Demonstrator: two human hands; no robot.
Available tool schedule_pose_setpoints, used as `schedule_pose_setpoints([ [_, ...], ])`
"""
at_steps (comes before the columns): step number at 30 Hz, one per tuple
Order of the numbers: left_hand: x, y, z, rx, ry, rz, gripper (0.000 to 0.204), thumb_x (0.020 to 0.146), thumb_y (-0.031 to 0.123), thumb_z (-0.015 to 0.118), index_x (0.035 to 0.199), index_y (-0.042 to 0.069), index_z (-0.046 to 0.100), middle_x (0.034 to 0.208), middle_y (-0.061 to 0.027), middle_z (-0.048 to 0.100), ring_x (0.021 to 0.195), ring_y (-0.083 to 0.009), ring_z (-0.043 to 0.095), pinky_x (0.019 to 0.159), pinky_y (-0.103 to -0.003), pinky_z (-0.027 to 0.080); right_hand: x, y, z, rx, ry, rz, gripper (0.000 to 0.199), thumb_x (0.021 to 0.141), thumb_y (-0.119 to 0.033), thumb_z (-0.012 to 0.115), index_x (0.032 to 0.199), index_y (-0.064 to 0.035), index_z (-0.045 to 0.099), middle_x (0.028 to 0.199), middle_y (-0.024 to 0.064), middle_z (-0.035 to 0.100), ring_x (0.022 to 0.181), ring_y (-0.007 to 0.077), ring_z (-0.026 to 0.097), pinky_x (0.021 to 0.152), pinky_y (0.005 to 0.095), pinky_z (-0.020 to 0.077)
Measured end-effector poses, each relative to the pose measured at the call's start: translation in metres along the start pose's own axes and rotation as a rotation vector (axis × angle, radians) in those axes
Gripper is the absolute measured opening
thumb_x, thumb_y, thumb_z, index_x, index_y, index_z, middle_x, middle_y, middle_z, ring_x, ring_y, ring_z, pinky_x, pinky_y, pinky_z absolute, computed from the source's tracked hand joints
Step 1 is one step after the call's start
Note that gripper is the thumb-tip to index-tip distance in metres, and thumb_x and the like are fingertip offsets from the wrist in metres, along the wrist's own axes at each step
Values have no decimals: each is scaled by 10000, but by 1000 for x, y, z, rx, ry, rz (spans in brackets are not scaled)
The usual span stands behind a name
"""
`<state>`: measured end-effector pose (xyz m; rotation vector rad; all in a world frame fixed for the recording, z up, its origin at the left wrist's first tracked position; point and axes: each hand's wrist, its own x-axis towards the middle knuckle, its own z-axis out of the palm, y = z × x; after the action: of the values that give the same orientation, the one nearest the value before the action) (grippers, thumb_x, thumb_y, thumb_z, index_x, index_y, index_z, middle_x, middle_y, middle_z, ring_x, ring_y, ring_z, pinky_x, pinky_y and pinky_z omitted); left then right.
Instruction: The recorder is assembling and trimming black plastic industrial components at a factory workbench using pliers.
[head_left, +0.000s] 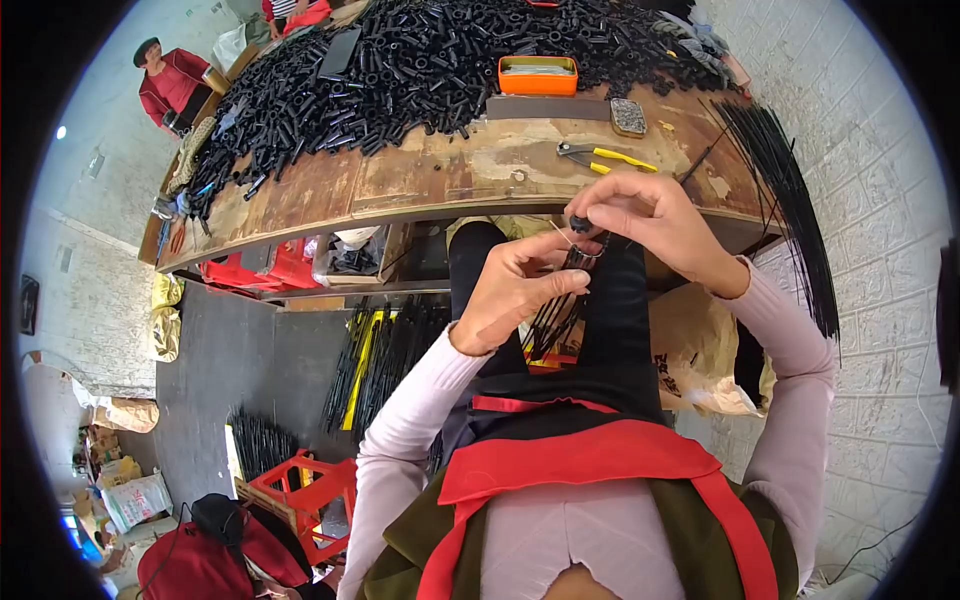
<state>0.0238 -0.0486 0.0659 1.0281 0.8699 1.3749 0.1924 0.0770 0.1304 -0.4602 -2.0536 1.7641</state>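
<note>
My right hand [655, 228] pinches a small black round part [580, 224] between thumb and fingertips, just past the table's near edge. Close below it, my left hand [520, 292] has its fingers curled round the upper ends of a bunch of thin black rods [548, 328], which hang down between my knees. A fine pale wire or needle [563, 234] sticks up near the left fingertips; which hand holds it I cannot tell. On the tabletop beyond my right hand lie yellow-handled pincers [610, 158].
Black tubular parts [420, 65] are heaped across the wooden table [420, 185]. An orange box [538, 75] and a small tin [628, 117] stand near the pincers. Long black rods [790, 190] overhang the right edge. A red stool [320, 500] is at lower left; another person [175, 85] is at far left.
</note>
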Motion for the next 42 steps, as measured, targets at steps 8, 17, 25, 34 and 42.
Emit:
schedule_pose_setpoints([
  [8,1,1,-3,-47,-7,-25,400,878,24,686,1267,0,595,1147,-77,667,930,-106,626,817,-265,545,-4,-4,-1,-22,4,4,135,931,-115,637,1000,1,637,990,42,644,910,104,619,821,264,500],
  [17,2,2,1,14,7,-62,363,867,33,702,1218,-8,618,985,-62,689,870,-124,640,801,-274,519,-2,2,-10,-14,5,38,157,930,-148,645,973,4,651,925,20,638,832,89,599,775,250,486],
  [25,3,-1,5,-26,72,-34,253,874,26,695,1119,-16,651,946,-42,684,801,-90,621,751,-239,517,-11,-4,0,-80,65,39,107,910,-70,657,972,18,652,931,23,642,849,77,593,774,232,471],
  [34,-1,6,17,6,120,-8,200,879,-2,675,1075,3,637,900,-15,665,792,-69,607,729,-227,500,-17,-4,4,-174,116,-141,83,860,-1,682,932,35,665,951,78,634,867,131,603,767,259,473],
  [42,0,4,30,-114,41,-12,210,864,-21,681,1068,8,640,952,-38,673,845,-89,626,781,-241,523,-34,6,2,-392,150,-440,233,739,70,753,936,2,648,986,107,607,896,183,598,799,293,468],
])
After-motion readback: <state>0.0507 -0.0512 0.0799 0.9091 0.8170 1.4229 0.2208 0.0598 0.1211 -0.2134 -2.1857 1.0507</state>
